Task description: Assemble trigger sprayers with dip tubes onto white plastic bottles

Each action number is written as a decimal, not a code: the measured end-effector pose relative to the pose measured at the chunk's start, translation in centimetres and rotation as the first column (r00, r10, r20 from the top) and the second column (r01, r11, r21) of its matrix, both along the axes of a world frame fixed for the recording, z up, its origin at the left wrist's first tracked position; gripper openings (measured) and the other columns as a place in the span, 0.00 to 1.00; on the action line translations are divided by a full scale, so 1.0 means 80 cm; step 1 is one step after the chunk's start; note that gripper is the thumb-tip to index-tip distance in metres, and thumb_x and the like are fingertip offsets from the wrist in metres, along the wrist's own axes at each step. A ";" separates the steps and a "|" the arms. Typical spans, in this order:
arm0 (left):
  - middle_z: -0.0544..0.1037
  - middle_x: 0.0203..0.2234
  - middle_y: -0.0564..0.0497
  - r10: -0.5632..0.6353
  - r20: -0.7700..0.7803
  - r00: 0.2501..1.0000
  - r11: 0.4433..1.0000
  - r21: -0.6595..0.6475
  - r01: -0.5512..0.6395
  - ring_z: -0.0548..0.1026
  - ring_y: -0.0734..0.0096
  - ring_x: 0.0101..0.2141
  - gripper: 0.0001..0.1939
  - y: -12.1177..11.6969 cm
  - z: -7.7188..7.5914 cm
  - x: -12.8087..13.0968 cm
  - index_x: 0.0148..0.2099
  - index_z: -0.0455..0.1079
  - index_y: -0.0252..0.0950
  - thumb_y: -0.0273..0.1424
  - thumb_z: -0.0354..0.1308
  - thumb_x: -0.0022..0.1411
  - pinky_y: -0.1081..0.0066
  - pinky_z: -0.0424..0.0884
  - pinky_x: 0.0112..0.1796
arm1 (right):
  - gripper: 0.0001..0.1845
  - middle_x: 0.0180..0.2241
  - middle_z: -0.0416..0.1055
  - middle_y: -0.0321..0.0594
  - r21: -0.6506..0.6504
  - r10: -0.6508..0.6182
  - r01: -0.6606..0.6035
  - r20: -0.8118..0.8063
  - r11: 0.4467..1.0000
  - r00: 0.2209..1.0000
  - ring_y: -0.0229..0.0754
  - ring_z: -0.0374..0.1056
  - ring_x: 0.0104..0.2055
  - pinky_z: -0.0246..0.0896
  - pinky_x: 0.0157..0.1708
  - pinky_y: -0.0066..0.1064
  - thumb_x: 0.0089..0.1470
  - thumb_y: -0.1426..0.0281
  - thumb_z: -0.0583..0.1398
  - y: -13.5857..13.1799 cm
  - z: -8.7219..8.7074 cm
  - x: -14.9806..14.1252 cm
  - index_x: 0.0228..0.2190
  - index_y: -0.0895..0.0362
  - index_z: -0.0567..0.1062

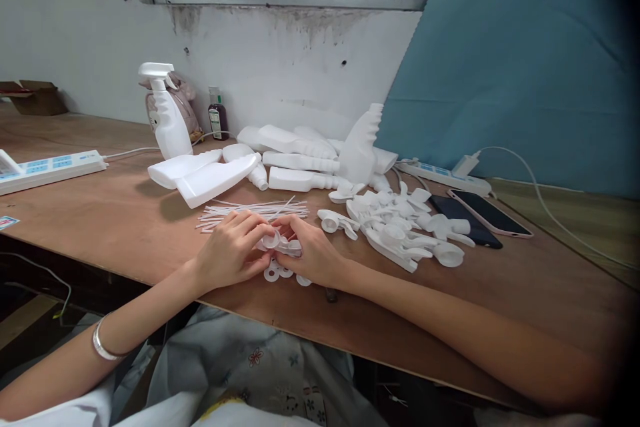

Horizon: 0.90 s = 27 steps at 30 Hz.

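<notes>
Between my two hands, near the table's front edge, is a white spray trigger head [289, 248]. My left hand [231, 247] pinches its collar end from the left. From the right, my right hand [316, 252] has its fingers around the body; part of the head is hidden by them. Just below the hands lie several flat white ring washers [271, 271]. Behind them is a loose bundle of thin white dip tubes [220, 212]. A pile of white trigger heads [395, 223] spreads out to the right of my right hand.
White bottles [300, 161] lie heaped toward the wall, one standing upright. A bottle with its sprayer fitted [170, 117] stands back left, near a dark sauce bottle [217, 117]. Two phones [490, 213] and a power strip [445, 177] are at right; another strip [55, 170] is left.
</notes>
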State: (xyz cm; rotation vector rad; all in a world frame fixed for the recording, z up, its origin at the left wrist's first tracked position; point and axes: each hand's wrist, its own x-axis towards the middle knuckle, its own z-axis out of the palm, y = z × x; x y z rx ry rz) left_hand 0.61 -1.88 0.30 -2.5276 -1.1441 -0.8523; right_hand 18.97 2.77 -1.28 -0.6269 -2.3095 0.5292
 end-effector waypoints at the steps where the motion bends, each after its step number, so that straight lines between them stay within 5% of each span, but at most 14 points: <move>1: 0.72 0.35 0.47 0.001 -0.007 1.000 1.000 -0.001 -0.001 0.67 0.62 0.37 0.07 0.000 0.001 0.000 0.38 0.65 0.35 0.29 0.51 0.55 0.64 0.62 0.38 | 0.18 0.34 0.69 0.39 0.006 -0.002 0.002 -0.003 1.000 1.000 0.41 0.68 0.36 0.63 0.36 0.32 0.45 0.72 0.59 0.000 0.000 0.000 0.40 0.55 0.62; 11: 0.72 0.35 0.47 0.004 -0.016 1.000 0.994 -0.112 -0.006 0.66 0.61 0.37 0.07 0.005 -0.002 -0.002 0.39 0.62 0.34 0.29 0.52 0.55 0.64 0.61 0.37 | 0.17 0.34 0.69 0.39 0.031 -0.020 0.019 0.010 0.999 1.000 0.41 0.67 0.36 0.61 0.35 0.31 0.46 0.72 0.59 0.000 0.000 -0.001 0.39 0.56 0.62; 17: 0.72 0.32 0.49 0.035 0.055 0.998 0.998 -0.063 -0.032 0.68 0.65 0.33 0.06 0.004 -0.005 -0.003 0.37 0.60 0.35 0.30 0.52 0.57 0.66 0.60 0.36 | 0.18 0.32 0.68 0.37 -0.003 -0.035 0.035 -0.023 0.999 0.999 0.39 0.66 0.35 0.61 0.35 0.30 0.46 0.72 0.59 -0.002 0.003 0.000 0.41 0.55 0.61; 27: 0.74 0.32 0.50 0.005 0.028 1.000 0.998 -0.059 -0.003 0.67 0.67 0.35 0.04 0.006 -0.004 -0.003 0.35 0.64 0.35 0.30 0.50 0.59 0.66 0.60 0.38 | 0.06 0.31 0.64 0.36 0.117 -0.025 0.019 0.050 0.993 0.998 0.37 0.61 0.30 0.57 0.32 0.27 0.49 0.73 0.56 -0.003 0.004 0.001 0.32 0.55 0.66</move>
